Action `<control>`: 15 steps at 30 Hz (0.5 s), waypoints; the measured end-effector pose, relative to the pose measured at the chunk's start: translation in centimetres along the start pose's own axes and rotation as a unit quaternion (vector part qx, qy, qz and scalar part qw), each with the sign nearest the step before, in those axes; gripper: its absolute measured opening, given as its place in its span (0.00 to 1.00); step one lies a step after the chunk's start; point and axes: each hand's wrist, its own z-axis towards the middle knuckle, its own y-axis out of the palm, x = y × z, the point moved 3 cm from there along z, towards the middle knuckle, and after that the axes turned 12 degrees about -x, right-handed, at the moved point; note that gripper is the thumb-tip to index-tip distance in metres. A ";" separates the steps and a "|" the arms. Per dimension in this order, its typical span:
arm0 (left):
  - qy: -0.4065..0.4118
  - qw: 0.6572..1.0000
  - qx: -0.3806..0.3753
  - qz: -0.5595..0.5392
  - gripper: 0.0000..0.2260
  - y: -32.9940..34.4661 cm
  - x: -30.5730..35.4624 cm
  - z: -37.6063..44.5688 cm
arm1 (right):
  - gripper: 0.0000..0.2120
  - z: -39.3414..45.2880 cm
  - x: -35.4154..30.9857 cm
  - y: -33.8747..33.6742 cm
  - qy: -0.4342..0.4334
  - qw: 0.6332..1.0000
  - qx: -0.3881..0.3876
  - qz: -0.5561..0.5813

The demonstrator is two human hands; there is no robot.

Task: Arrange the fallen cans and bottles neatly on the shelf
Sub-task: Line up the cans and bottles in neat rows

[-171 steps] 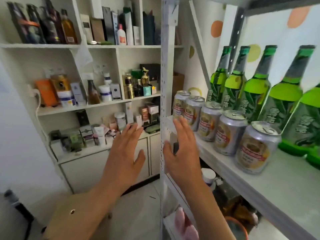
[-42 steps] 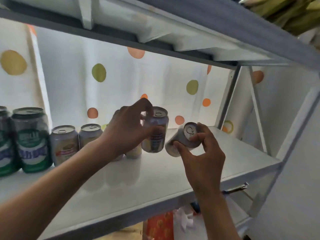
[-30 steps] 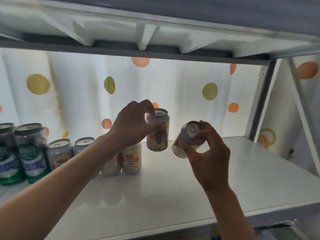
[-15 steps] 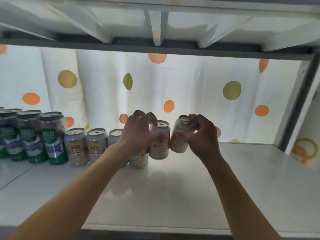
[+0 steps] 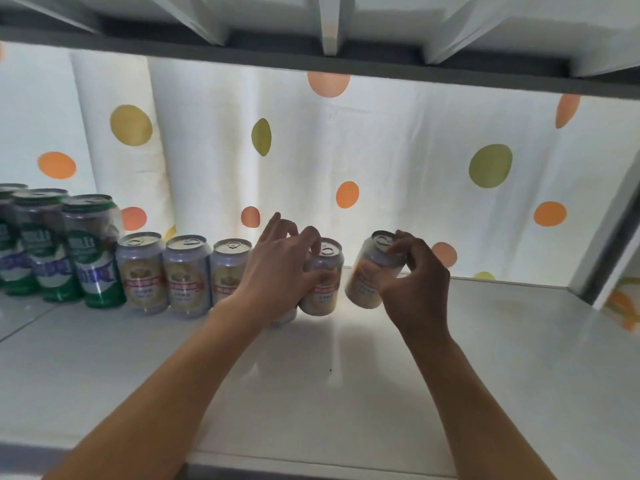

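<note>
Three silver and yellow beer cans [image 5: 187, 277] stand upright in a row on the white shelf [image 5: 346, 393], and a further can is mostly hidden behind my left hand. My left hand [image 5: 280, 271] grips an upright can [image 5: 323, 285] at the right end of that row, its base on or just above the shelf. My right hand [image 5: 415, 282] holds another can [image 5: 369, 278] by its top, tilted to the left, a little right of the row. Taller green and white cans [image 5: 93, 251] stand at the far left.
A white curtain with orange and green dots [image 5: 381, 161] hangs behind the shelf. The grey underside of the upper shelf [image 5: 311, 60] runs close overhead. A grey upright post [image 5: 609, 244] closes the right end. Bare shelf lies to the right and in front of the cans.
Both cans have come down towards the shelf. My left hand's can now sits at the row's end, and my right hand's can has moved apart to the right, still tilted.
</note>
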 end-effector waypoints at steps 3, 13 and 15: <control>0.004 1.000 -0.013 0.016 0.20 0.4 -0.4 0.0 | 0.18 0.1 0.0 0.2 0.012 1.000 -0.018 -0.001; 0.035 0.993 -0.064 0.091 0.29 0.5 -1.1 0.2 | 0.18 0.3 -0.3 1.0 -0.011 0.999 -0.036 -0.027; 0.043 0.993 -0.064 0.092 0.28 0.4 -1.0 0.0 | 0.18 0.4 -0.4 0.9 -0.018 0.999 -0.036 -0.024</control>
